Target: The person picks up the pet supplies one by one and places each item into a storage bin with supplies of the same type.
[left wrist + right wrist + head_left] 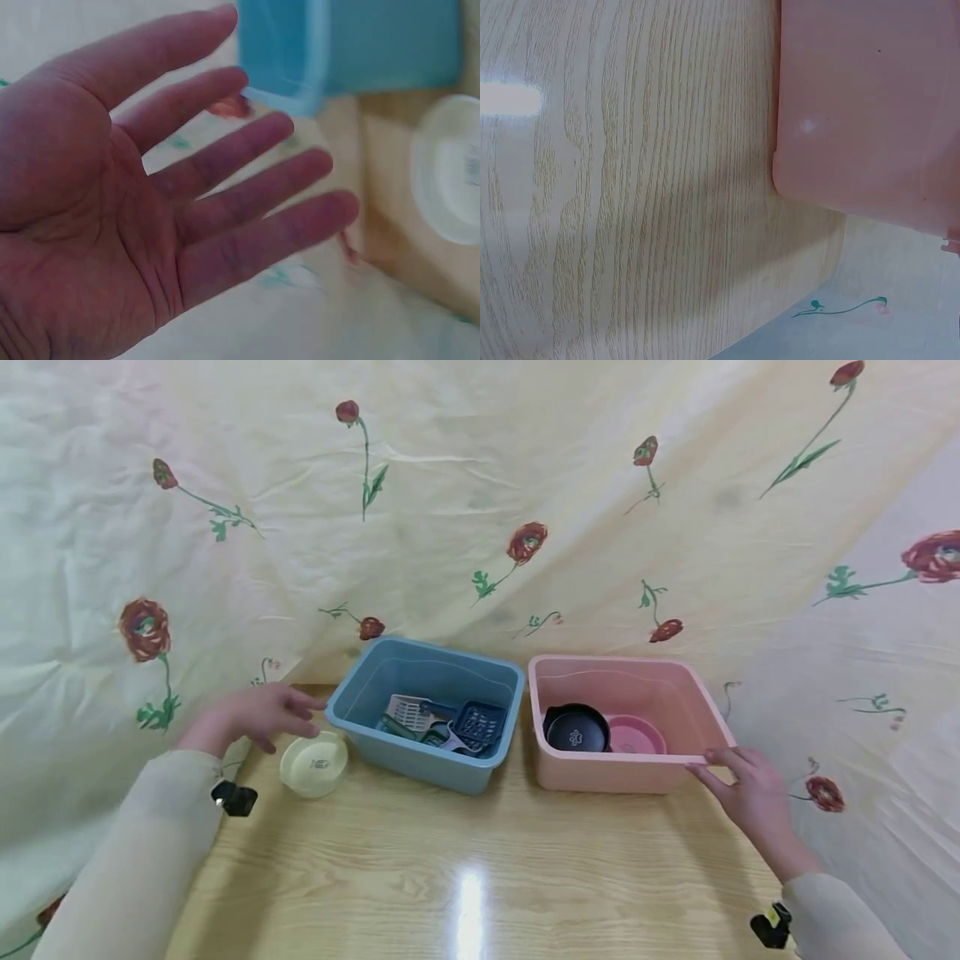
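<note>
My left hand [258, 714] hovers open, fingers spread, just above and left of a pale yellow bowl [313, 764] on the wooden table; the left wrist view shows the open palm [150, 217] with the bowl [450, 172] beyond it. A blue bin [426, 710] holds several scoops and small baskets. Beside it a pink bin [622, 722] holds a black bowl [576, 729] and a pink bowl [636, 735]. My right hand [738, 785] rests its fingers on the pink bin's front right corner. The right wrist view shows only the pink bin's wall [862, 105].
The wooden table [480, 868] carries both bins side by side near its back edge. A cream cloth with red flowers [480, 485] hangs behind and drapes past both sides of the table.
</note>
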A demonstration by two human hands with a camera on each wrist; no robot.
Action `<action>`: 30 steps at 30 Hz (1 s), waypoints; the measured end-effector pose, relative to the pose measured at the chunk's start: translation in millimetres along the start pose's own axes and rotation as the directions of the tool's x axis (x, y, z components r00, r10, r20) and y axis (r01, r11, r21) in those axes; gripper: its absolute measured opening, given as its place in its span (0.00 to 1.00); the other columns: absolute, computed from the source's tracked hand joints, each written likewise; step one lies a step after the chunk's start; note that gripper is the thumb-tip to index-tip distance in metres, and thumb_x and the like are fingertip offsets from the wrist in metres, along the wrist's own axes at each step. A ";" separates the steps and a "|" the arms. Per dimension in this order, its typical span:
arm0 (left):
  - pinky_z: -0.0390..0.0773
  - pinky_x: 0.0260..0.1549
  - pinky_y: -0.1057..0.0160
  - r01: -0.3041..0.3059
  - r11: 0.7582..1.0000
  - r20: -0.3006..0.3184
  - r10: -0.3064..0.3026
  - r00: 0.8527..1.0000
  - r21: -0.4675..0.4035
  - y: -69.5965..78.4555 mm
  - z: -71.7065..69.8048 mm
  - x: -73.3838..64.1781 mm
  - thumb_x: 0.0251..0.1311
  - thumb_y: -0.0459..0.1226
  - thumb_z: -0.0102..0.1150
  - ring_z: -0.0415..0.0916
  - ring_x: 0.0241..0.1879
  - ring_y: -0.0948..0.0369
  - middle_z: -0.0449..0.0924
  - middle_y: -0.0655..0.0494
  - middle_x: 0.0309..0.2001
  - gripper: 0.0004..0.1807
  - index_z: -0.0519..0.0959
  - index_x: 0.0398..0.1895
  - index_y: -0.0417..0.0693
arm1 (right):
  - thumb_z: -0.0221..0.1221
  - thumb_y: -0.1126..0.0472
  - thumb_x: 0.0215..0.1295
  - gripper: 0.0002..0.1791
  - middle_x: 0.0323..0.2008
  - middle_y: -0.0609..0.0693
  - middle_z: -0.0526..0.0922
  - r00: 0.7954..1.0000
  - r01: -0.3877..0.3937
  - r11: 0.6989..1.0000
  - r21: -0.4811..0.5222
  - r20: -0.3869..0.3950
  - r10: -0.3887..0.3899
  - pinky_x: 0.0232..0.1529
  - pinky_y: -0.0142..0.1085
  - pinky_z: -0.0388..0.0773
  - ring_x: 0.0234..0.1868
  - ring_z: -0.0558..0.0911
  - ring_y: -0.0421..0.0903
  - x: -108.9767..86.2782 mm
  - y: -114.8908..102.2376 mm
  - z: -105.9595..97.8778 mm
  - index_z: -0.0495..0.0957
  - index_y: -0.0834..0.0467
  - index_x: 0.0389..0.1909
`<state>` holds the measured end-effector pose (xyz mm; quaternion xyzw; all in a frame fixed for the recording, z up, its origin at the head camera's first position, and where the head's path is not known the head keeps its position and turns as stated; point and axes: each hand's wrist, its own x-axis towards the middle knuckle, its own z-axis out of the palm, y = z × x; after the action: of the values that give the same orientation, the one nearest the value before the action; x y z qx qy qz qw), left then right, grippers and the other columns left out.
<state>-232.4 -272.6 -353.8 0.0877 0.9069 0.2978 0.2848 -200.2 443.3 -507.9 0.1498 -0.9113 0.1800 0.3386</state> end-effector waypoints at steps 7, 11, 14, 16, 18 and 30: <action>0.90 0.40 0.48 0.051 0.988 -0.049 -0.059 0.997 -0.143 -54.3 26.8 -5.5 0.74 0.44 0.66 0.74 0.66 0.32 0.67 0.21 0.72 0.40 0.62 0.80 0.31 | 0.46 0.19 0.65 0.50 0.33 0.61 0.89 1.000 0.013 1.000 0.006 -0.001 -0.013 0.43 0.55 0.75 0.39 0.83 0.63 0.2 -1.9 1.4 0.88 0.65 0.41; 0.91 0.41 0.46 0.059 0.973 -0.084 -0.079 0.993 -0.221 -78.6 38.1 1.7 0.75 0.44 0.65 0.70 0.68 0.28 0.63 0.19 0.73 0.43 0.58 0.81 0.31 | 0.46 0.19 0.65 0.51 0.33 0.62 0.89 1.000 0.006 1.000 0.004 0.000 -0.006 0.43 0.58 0.75 0.39 0.83 0.64 0.1 -1.9 0.3 0.88 0.66 0.41; 0.90 0.45 0.44 0.084 0.950 -0.085 -0.114 0.990 -0.300 -92.7 44.5 8.1 0.75 0.45 0.65 0.66 0.70 0.26 0.58 0.19 0.75 0.44 0.55 0.83 0.32 | 0.45 0.19 0.65 0.51 0.33 0.62 0.89 1.000 0.007 1.000 -0.009 0.000 -0.007 0.42 0.58 0.76 0.39 0.83 0.64 0.2 -1.6 -0.8 0.88 0.66 0.41; 0.89 0.48 0.43 0.099 0.933 -0.081 -0.134 0.988 -0.345 -99.8 47.6 12.0 0.76 0.45 0.64 0.64 0.71 0.24 0.57 0.20 0.76 0.45 0.53 0.83 0.32 | 0.45 0.19 0.66 0.51 0.33 0.62 0.89 1.000 0.018 1.000 -0.016 -0.002 -0.018 0.41 0.57 0.76 0.38 0.83 0.64 0.4 -1.3 -1.2 0.87 0.66 0.41; 0.88 0.51 0.42 0.123 0.917 -0.074 -0.163 0.984 -0.379 -105.5 50.0 16.0 0.76 0.44 0.63 0.62 0.72 0.23 0.53 0.21 0.78 0.45 0.52 0.84 0.33 | 0.46 0.19 0.67 0.50 0.33 0.61 0.89 1.000 0.028 0.999 -0.022 -0.010 -0.028 0.40 0.55 0.75 0.38 0.83 0.63 0.4 -0.7 -0.9 0.87 0.65 0.40; 0.86 0.54 0.40 0.217 0.880 -0.064 -0.268 0.961 -0.422 -138.3 53.8 46.2 0.77 0.41 0.61 0.58 0.74 0.24 0.46 0.24 0.81 0.44 0.50 0.85 0.35 | 0.48 0.20 0.67 0.49 0.33 0.61 0.89 1.000 0.017 1.000 -0.015 0.007 -0.017 0.42 0.57 0.76 0.38 0.83 0.63 1.5 0.7 -1.3 0.88 0.65 0.41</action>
<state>-238.4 -342.7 -492.3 -0.1065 0.8433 0.4482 0.2768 -200.8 444.3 -506.2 0.1555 -0.9125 0.1697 0.3382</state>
